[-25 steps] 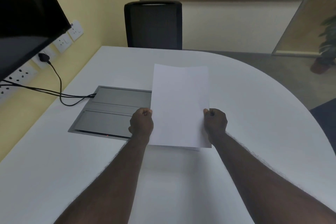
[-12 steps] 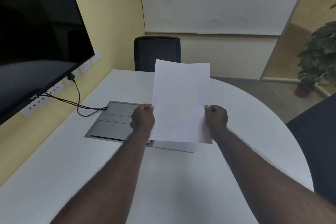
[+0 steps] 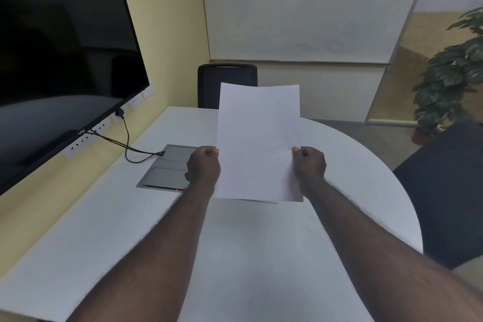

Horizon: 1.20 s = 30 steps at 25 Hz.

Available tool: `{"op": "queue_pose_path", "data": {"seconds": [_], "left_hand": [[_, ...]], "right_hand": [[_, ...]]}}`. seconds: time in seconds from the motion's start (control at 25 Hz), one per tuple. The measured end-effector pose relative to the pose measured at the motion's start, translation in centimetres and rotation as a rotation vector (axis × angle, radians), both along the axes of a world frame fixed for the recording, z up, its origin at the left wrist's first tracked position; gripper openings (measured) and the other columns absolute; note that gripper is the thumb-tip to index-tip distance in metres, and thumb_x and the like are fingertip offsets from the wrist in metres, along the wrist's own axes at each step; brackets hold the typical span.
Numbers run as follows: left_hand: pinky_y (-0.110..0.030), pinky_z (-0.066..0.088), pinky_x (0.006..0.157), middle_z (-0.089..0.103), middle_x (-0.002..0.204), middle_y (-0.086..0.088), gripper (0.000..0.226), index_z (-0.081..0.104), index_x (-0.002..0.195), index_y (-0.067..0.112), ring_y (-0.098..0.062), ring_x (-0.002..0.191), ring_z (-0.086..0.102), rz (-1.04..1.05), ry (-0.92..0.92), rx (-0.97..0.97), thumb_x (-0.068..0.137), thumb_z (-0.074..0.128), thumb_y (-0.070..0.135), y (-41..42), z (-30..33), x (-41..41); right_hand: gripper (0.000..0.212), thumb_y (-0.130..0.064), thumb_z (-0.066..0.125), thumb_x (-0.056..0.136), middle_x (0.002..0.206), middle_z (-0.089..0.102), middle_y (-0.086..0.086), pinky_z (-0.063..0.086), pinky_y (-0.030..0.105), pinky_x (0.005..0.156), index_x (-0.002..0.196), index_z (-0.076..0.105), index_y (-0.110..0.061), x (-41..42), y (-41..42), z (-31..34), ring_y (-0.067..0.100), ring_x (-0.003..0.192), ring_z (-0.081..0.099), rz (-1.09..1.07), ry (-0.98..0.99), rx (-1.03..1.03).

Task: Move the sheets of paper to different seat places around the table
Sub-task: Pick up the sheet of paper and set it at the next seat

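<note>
1. Since half a second back, both hands have lifted the sheet a little higher, so its top edge now overlaps more of the chair beyond the table, and my view has tipped upward with it.
2. Nearest me, my two bare forearms reach forward over the white table (image 3: 261, 256).
3. My left hand (image 3: 203, 167) pinches the sheet's left edge, fingers curled into a fist with the thumb on top of the paper's margin.
4. My right hand (image 3: 309, 165) grips the right edge the same way, thumb pressed on the front face.
5. Held between them, the sheet of paper (image 3: 258, 138) stands nearly upright above the table, clear of the surface. It looks plain white, blank on the side facing me, with a slight bow along the top edge and a soft curl at the bottom.
6. Just left of my left hand, a grey cable box (image 3: 167, 167) sits flush in the tabletop, a black cable (image 3: 128, 138) running from it to the wall sockets.
7. Further left hangs a dark screen (image 3: 60, 47).
8. Farthest off, a black chair (image 3: 209, 83) stands at the table's far side, and a potted plant (image 3: 449, 81) stands to the right.
</note>
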State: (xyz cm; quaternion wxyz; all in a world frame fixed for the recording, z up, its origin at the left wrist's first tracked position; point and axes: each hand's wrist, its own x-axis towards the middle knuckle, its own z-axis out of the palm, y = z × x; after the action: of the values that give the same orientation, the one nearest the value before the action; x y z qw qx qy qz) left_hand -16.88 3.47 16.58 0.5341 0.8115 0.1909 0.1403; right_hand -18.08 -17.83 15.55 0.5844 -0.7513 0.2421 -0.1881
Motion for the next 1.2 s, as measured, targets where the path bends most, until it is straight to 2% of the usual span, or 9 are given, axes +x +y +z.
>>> {"op": "queue_pose_path", "data": {"seconds": [0.08, 0.16, 0.24, 0.4, 0.56, 0.68, 0.84, 1.04, 1.2], "left_hand": [[-0.042, 0.038, 0.096, 0.061, 0.088, 0.008, 0.012, 0.067, 0.093, 0.022, -0.02, 0.088, 0.053, 0.004, -0.014, 0.017, 0.093, 0.057, 0.028, 0.7, 0.8, -2.6], [-0.039, 0.034, 0.09, 0.061, 0.089, 0.01, 0.014, 0.068, 0.097, 0.022, -0.02, 0.089, 0.052, 0.017, -0.023, 0.046, 0.093, 0.056, 0.028, 1.5, 1.5, -5.0], [-0.038, 0.031, 0.088, 0.062, 0.089, 0.01, 0.013, 0.069, 0.096, 0.023, -0.02, 0.09, 0.053, 0.015, -0.022, 0.064, 0.093, 0.057, 0.028, 2.6, 2.1, -6.8], [-0.046, 0.039, 0.098, 0.065, 0.091, 0.005, 0.01, 0.067, 0.091, 0.023, -0.025, 0.097, 0.058, 0.037, -0.036, 0.073, 0.092, 0.058, 0.028, 5.2, 2.7, -9.8], [-0.044, 0.038, 0.096, 0.069, 0.104, -0.002, 0.014, 0.068, 0.096, 0.02, -0.027, 0.101, 0.057, 0.049, -0.031, 0.079, 0.094, 0.056, 0.026, 8.4, 2.9, -12.4], [-0.044, 0.04, 0.098, 0.07, 0.109, -0.002, 0.014, 0.069, 0.099, 0.02, -0.027, 0.102, 0.057, 0.035, -0.016, 0.08, 0.093, 0.057, 0.026, 11.1, 2.7, -13.7], [-0.049, 0.042, 0.101, 0.07, 0.115, 0.001, 0.008, 0.066, 0.089, 0.024, -0.026, 0.105, 0.059, 0.003, -0.015, 0.045, 0.091, 0.058, 0.026, 15.8, 2.2, -14.2], [-0.052, 0.044, 0.1, 0.069, 0.094, 0.0, 0.009, 0.064, 0.081, 0.024, -0.029, 0.1, 0.061, -0.06, -0.013, -0.031, 0.088, 0.06, 0.025, 22.1, 1.6, -14.2], [-0.053, 0.045, 0.1, 0.065, 0.084, 0.005, 0.011, 0.064, 0.077, 0.026, -0.029, 0.099, 0.061, -0.098, -0.001, -0.072, 0.088, 0.06, 0.025, 25.8, 1.1, -14.1]], "right_hand": [[0.033, -0.022, 0.055, 0.091, 0.073, 0.052, 0.01, 0.034, 0.029, 0.065, 0.08, 0.059, 0.01, -2.5, 0.6, 0.4, 0.02, 0.07, 0.042, 0.006, -0.019, 0.008], [0.03, -0.022, 0.055, 0.091, 0.069, 0.046, 0.005, 0.032, 0.029, 0.063, 0.069, 0.053, -0.001, -4.8, 1.3, 1.0, 0.021, 0.067, 0.038, 0.024, -0.028, 0.012], [0.027, -0.021, 0.055, 0.091, 0.067, 0.046, 0.002, 0.033, 0.029, 0.063, 0.067, 0.051, -0.009, -6.8, 2.2, 1.5, 0.022, 0.066, 0.039, 0.027, -0.032, 0.013], [0.024, -0.022, 0.055, 0.091, 0.071, 0.045, 0.005, 0.032, 0.029, 0.063, 0.07, 0.051, -0.011, -9.6, 5.0, 2.0, 0.021, 0.066, 0.037, 0.043, -0.036, 0.028], [0.03, -0.021, 0.055, 0.092, 0.065, 0.043, 0.0, 0.031, 0.029, 0.061, 0.065, 0.045, -0.011, -11.8, 8.2, 1.9, 0.02, 0.062, 0.036, 0.06, -0.04, 0.04], [0.04, -0.02, 0.055, 0.093, 0.06, 0.041, -0.004, 0.03, 0.028, 0.054, 0.056, 0.039, -0.016, -13.1, 10.9, 1.9, 0.016, 0.057, 0.035, 0.058, -0.03, 0.037], [0.041, -0.021, 0.054, 0.093, 0.059, 0.039, -0.004, 0.03, 0.029, 0.054, 0.056, 0.038, -0.017, -14.3, 15.3, 1.7, 0.017, 0.058, 0.034, 0.041, -0.016, 0.03], [0.032, -0.023, 0.054, 0.091, 0.066, 0.035, 0.002, 0.028, 0.03, 0.062, 0.064, 0.04, -0.013, -15.4, 21.2, 0.6, 0.021, 0.065, 0.03, 0.016, -0.033, 0.006], [0.036, -0.022, 0.053, 0.092, 0.062, 0.034, -0.002, 0.027, 0.029, 0.057, 0.06, 0.036, -0.015, -16.1, 24.8, 0.5, 0.02, 0.062, 0.03, -0.003, -0.019, 0.027]]}}
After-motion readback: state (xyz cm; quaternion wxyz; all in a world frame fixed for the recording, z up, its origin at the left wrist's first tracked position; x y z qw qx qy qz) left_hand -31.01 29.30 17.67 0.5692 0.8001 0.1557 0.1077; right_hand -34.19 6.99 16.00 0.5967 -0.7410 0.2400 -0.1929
